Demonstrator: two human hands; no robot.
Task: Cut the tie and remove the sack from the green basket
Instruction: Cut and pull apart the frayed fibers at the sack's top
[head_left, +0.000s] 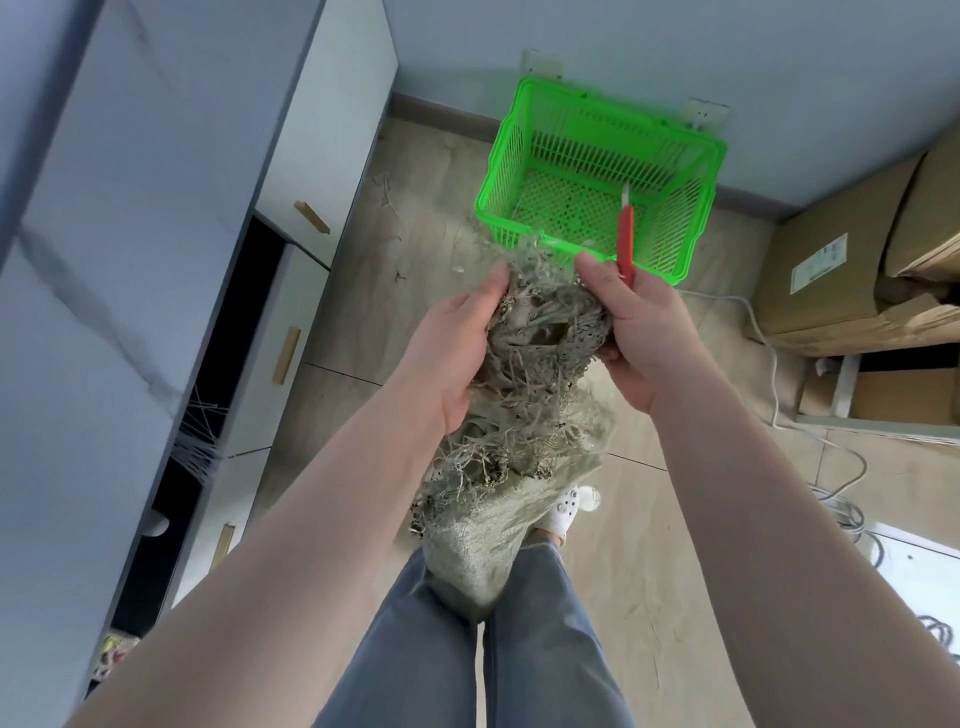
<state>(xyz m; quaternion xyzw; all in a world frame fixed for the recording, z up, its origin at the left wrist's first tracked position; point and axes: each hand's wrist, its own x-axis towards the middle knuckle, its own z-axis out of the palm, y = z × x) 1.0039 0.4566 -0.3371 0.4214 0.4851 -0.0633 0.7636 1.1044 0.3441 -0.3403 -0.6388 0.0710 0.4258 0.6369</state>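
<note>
Left hand (457, 343), right hand (631, 332) grip one sack (519, 415) (right pinches red cutter (625, 244) too); one green basket (691, 156) beyond.

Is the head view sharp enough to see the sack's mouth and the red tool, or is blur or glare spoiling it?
Head view: light is even and soft, with no glare; the sack mouth and both hands, left hand and right hand, are fairly sharp; the red tool reads clearly against the green basket; the edges bend with wide-angle distortion, and the cabinets at left smear.
</note>
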